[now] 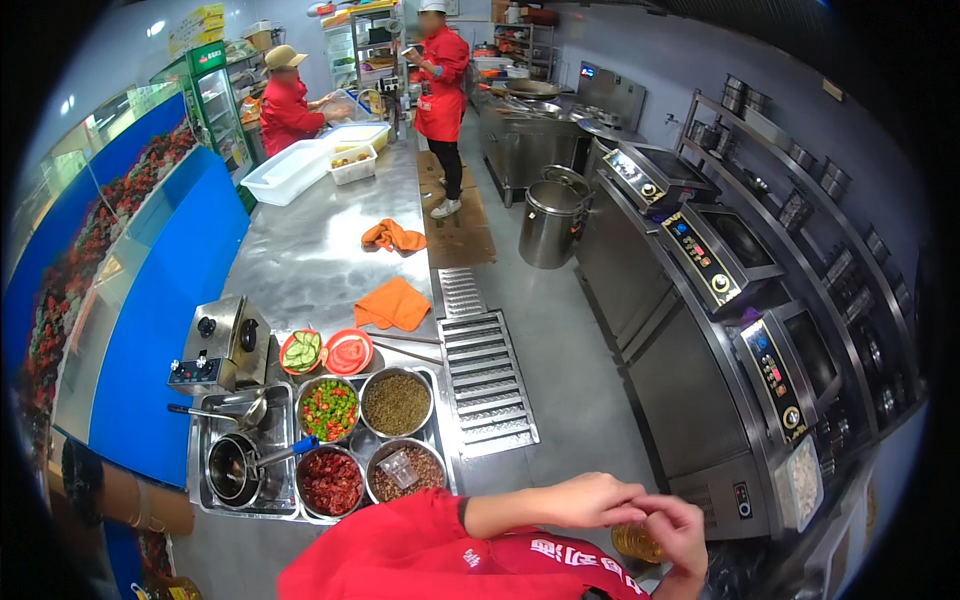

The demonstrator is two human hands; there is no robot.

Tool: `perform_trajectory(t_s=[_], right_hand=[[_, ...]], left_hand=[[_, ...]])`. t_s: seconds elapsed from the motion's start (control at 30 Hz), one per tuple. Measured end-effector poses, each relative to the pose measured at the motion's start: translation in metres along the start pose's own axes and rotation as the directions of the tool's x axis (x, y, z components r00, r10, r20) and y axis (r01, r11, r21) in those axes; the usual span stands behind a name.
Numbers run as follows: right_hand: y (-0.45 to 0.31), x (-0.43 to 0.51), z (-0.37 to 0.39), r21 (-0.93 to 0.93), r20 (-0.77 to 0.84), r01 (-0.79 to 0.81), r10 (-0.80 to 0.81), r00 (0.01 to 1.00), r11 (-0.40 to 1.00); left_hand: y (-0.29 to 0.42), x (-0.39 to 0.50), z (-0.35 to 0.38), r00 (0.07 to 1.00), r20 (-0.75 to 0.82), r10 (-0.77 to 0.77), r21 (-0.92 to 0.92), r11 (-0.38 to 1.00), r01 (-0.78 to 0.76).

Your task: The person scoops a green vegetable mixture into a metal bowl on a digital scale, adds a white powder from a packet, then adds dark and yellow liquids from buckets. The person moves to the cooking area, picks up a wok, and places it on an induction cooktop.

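My left hand (600,501) reaches across in front of my red apron, its fingers meeting those of my right hand (675,529). No held object shows in either; the touching fingers partly hide each other. Behind them stands a container of yellow liquid (636,541). Left of the hands, steel bowls hold chopped green and red peppers (328,409), greenish grains (397,402), dark red pieces (331,481) and brown bits (427,472) with a clear plastic cup (399,469). Red bowls of cucumber slices (301,351) and tomato slices (348,352) sit behind.
Orange cloths (393,304) lie on the steel table (300,262). A steel tray (283,397) holds a ladle and pot. Induction cookers (705,262) line the right counter. A lidded steel pot (553,221) stands on the floor. Two people in red (441,82) are farther back.
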State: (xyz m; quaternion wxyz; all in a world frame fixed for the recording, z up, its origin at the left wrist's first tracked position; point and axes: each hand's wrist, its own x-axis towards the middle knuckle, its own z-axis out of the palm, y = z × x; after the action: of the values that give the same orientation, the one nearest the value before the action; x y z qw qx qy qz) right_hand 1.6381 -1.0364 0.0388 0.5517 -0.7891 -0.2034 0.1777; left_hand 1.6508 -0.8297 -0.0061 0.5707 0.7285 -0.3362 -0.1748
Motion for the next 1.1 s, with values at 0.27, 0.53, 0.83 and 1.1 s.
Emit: perform_trajectory(t_s=[0.27,0.53,0.83,1.1], right_hand=[[0.044,0.133,-0.024,0.126,0.406,-0.03,-0.024,0.914,0.992],[0.063,0.237,-0.096,0.29,0.715,0.062,-0.259,0.649,0.955],[0.103,0.328,-0.189,0.297,0.565,0.205,-0.345,0.75,0.933],[0.135,0.427,-0.225,0.374,0.502,0.116,-0.306,0.809,0.92]], left_hand=[[-0.015,0.011,-0.037,0.977,-0.124,0.175,-0.179,0.964,-0.196],[-0.038,0.09,-0.065,0.923,-0.373,0.092,-0.695,0.632,-0.343],[-0.049,0.234,-0.114,0.941,-0.336,-0.039,-0.577,0.798,-0.173],[-0.104,0.303,-0.198,0.961,-0.256,-0.101,-0.682,0.723,-0.106]])
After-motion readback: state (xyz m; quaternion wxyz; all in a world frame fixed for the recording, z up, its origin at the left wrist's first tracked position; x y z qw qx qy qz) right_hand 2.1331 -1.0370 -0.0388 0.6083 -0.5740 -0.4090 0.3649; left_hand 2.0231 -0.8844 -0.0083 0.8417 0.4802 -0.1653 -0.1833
